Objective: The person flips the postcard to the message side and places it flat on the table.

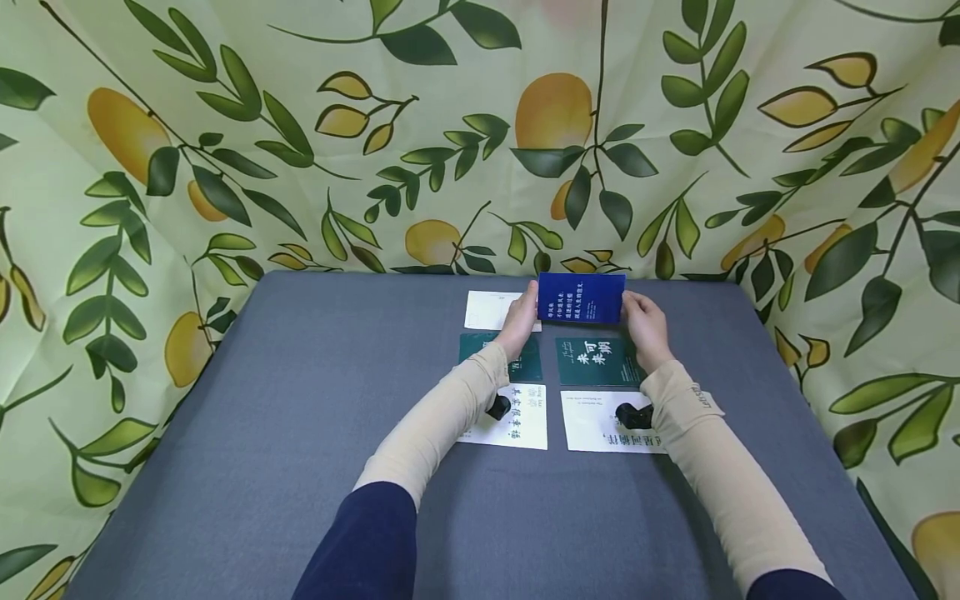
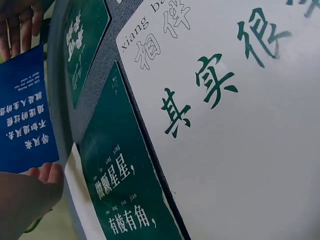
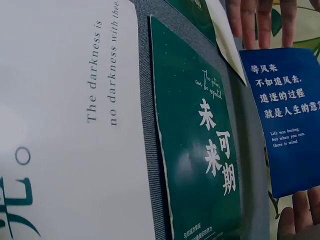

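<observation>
A blue card [image 1: 581, 298] printed with white characters is held up near the table's far edge, between both hands. My left hand [image 1: 519, 321] grips its left edge, and my right hand [image 1: 647, 325] grips the right edge. In the left wrist view the same blue card [image 2: 25, 112] shows at the left, with the left hand [image 2: 35, 197] below it. The right wrist view has the blue card [image 3: 290, 120] at the right, its printed face visible. Below the hands lie a dark green card [image 1: 596, 362] and another green card [image 1: 528, 360], partly hidden by the left forearm.
A white card [image 1: 491, 310] lies behind the left green card. Nearer are a white card with green characters [image 1: 525, 417] and another white card [image 1: 600, 421], each partly covered by a forearm. All rest on a grey cloth-covered table [image 1: 300, 400]. A leaf-patterned curtain [image 1: 450, 125] hangs behind.
</observation>
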`<state>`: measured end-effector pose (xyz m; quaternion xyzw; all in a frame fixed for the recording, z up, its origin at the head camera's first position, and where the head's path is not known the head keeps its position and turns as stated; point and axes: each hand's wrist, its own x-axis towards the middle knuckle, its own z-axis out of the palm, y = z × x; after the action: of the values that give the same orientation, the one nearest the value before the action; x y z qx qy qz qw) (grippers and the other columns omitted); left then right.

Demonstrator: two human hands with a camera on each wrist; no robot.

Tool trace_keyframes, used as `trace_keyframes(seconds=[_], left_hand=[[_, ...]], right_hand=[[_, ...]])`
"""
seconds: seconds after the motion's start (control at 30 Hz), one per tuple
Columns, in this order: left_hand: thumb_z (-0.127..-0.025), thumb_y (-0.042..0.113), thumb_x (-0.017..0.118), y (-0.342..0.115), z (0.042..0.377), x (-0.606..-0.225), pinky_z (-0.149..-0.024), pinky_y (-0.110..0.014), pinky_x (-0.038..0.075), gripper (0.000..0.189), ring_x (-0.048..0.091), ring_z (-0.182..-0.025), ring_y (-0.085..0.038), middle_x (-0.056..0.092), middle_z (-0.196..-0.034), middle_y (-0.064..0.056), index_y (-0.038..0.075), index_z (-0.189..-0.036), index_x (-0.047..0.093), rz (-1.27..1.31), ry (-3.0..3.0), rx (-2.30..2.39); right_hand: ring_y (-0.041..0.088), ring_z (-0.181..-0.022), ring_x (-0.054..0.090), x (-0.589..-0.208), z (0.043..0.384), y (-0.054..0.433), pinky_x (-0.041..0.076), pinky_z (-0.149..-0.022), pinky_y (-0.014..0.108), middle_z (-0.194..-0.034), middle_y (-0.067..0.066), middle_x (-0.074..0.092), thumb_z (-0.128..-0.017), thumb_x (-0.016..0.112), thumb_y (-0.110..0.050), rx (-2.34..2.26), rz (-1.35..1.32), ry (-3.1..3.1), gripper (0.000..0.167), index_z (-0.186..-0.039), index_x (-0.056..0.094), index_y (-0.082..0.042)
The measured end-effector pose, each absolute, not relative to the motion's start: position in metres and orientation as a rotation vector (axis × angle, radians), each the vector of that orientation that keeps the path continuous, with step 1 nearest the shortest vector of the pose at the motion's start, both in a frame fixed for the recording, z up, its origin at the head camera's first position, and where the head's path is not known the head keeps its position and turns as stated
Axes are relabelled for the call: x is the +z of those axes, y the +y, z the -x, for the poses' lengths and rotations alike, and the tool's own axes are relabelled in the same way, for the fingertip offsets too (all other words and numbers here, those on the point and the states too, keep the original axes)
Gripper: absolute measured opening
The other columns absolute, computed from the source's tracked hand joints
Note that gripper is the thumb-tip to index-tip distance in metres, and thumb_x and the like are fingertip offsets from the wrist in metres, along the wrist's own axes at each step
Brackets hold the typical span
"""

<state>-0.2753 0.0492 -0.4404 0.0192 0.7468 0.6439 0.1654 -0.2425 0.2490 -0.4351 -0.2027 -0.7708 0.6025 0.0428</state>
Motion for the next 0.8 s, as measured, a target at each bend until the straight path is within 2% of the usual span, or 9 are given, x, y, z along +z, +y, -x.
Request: trace_keyframes(seconds=[0.13, 0.27, 0.4, 0.53, 0.63, 0.7, 0.8], left_hand=[[-0.095, 0.061, 0.015, 0.048, 0.276, -0.441, -0.114, -0.042, 0.026, 0.070, 0.036, -0.137, -0.026, 0.035, -0.149, -0.008, 0.016, -0.148, 0.024, -0.086, 2.167, 1.831], [-0.094, 0.062, 0.020, 0.047, 0.274, -0.443, -0.110, -0.044, 0.031, 0.069, 0.039, -0.134, -0.026, 0.040, -0.145, -0.010, 0.014, -0.142, 0.035, -0.078, 2.189, 1.865], [-0.095, 0.057, 0.034, 0.047, 0.273, -0.444, -0.107, -0.042, 0.036, 0.058, 0.045, -0.127, -0.025, 0.048, -0.136, -0.010, 0.012, -0.130, 0.046, -0.080, 2.216, 1.929], [-0.094, 0.045, 0.050, 0.049, 0.273, -0.446, -0.104, -0.037, 0.040, 0.046, 0.050, -0.124, -0.021, 0.055, -0.131, -0.008, 0.012, -0.125, 0.052, -0.097, 2.246, 2.005], [-0.092, 0.037, 0.057, 0.050, 0.274, -0.449, -0.103, -0.035, 0.042, 0.043, 0.052, -0.122, -0.020, 0.057, -0.130, -0.008, 0.011, -0.125, 0.054, -0.104, 2.246, 2.049], [-0.091, 0.034, 0.059, 0.049, 0.275, -0.451, -0.103, -0.035, 0.043, 0.043, 0.053, -0.122, -0.020, 0.057, -0.131, -0.008, 0.010, -0.126, 0.054, -0.106, 2.242, 2.057], [-0.090, 0.032, 0.061, 0.049, 0.276, -0.454, -0.101, -0.035, 0.044, 0.044, 0.052, -0.122, -0.021, 0.056, -0.132, -0.007, 0.010, -0.128, 0.055, -0.102, 2.249, 2.035]], right_hand=[[0.027, -0.128, 0.041, -0.435, 0.241, 0.247, 0.030, -0.111, 0.045, -0.140, 0.016, 0.043, -0.093, 0.037, -0.058, 1.851, 0.639, -2.337, 0.070, -0.141, 0.039, -0.008], [0.029, -0.128, 0.042, -0.439, 0.241, 0.250, 0.032, -0.109, 0.043, -0.140, 0.019, 0.043, -0.091, 0.035, -0.062, 1.879, 0.600, -2.349, 0.076, -0.141, 0.039, -0.006], [0.028, -0.133, 0.039, -0.441, 0.241, 0.252, 0.031, -0.111, 0.042, -0.146, 0.015, 0.038, -0.090, 0.037, -0.062, 1.921, 0.554, -2.351, 0.075, -0.144, 0.035, -0.009], [0.029, -0.134, 0.037, -0.442, 0.240, 0.252, 0.030, -0.112, 0.041, -0.150, 0.011, 0.034, -0.090, 0.041, -0.061, 1.939, 0.510, -2.348, 0.074, -0.145, 0.033, -0.012], [0.027, -0.130, 0.041, -0.445, 0.241, 0.251, 0.033, -0.110, 0.040, -0.150, 0.008, 0.035, -0.088, 0.044, -0.061, 1.937, 0.506, -2.343, 0.074, -0.145, 0.033, -0.015], [0.020, -0.124, 0.047, -0.448, 0.241, 0.253, 0.037, -0.106, 0.035, -0.149, 0.005, 0.037, -0.088, 0.045, -0.060, 1.942, 0.510, -2.337, 0.071, -0.144, 0.035, -0.019], [0.008, -0.109, 0.053, -0.449, 0.237, 0.254, 0.041, -0.098, 0.028, -0.145, 0.010, 0.042, -0.090, 0.046, -0.058, 1.916, 0.477, -2.363, 0.069, -0.145, 0.034, -0.019]])
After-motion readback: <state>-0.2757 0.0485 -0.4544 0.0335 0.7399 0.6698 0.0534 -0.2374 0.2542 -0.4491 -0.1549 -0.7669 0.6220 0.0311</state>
